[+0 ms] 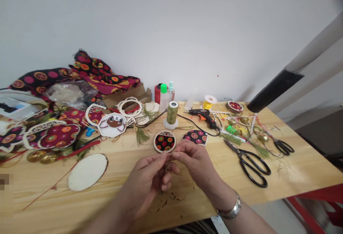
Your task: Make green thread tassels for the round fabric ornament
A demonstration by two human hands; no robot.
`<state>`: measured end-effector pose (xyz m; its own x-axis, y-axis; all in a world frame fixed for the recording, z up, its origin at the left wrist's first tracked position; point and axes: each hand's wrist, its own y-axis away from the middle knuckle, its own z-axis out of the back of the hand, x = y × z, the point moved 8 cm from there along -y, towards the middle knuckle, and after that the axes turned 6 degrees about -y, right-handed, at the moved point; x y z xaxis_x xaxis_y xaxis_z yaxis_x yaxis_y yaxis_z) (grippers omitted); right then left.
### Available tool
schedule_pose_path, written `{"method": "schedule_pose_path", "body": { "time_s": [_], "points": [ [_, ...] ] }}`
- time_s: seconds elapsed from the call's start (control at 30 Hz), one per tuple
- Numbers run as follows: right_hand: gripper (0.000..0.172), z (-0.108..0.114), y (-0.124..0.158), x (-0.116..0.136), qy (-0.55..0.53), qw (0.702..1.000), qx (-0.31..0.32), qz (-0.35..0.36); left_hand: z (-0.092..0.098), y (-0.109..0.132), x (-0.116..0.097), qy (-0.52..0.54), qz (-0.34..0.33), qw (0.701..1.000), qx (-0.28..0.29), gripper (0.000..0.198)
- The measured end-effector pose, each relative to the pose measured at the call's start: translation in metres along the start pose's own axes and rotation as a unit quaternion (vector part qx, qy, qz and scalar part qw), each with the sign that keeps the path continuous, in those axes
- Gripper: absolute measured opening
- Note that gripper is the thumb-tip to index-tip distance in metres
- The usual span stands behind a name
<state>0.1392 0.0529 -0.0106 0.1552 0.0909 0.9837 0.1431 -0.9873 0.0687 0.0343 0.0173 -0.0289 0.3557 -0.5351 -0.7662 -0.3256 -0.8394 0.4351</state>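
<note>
My left hand and my right hand meet over the middle of the wooden table, fingertips pinched together on something thin that I cannot make out. Just beyond the fingertips lies a round wooden-framed ornament with black and red patterned fabric. To its right rests a loose patch of the same fabric. A spool of olive thread stands upright behind them. My right wrist wears a silver bracelet.
Large black scissors and smaller scissors lie on the right. A black glue gun sits mid-back. A white oval disc lies at left. Patterned fabric, wooden frames and bottles crowd the back left.
</note>
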Motion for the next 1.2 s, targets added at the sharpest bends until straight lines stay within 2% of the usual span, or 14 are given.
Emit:
{"method": "schedule_pose_path", "body": {
  "time_s": [0.33,0.57,0.8,0.97,1.07,1.2],
  "points": [
    [0.014,0.004,-0.002,0.0,0.001,1.0,-0.01,-0.002,0.007,0.001,0.002,-0.048,0.015,0.999,-0.015,0.027],
    [0.013,0.009,-0.003,0.004,0.013,1.0,-0.016,0.015,0.009,0.0,-0.001,-0.115,-0.001,0.993,-0.041,0.022],
    [0.014,0.008,-0.005,0.008,0.019,0.999,-0.028,0.016,0.01,-0.001,-0.001,-0.141,-0.019,0.989,-0.043,0.018],
    [0.023,0.026,-0.004,0.011,0.022,0.995,-0.084,0.054,0.013,-0.001,-0.005,-0.138,-0.042,0.988,-0.06,0.02],
    [0.023,0.034,-0.001,0.0,-0.015,0.994,-0.104,0.009,0.013,-0.001,-0.007,-0.13,-0.05,0.988,-0.063,0.021],
    [0.016,0.023,0.004,-0.012,-0.073,0.994,-0.067,-0.055,0.012,-0.001,-0.008,-0.131,-0.052,0.988,-0.063,0.02]
  ]
}}
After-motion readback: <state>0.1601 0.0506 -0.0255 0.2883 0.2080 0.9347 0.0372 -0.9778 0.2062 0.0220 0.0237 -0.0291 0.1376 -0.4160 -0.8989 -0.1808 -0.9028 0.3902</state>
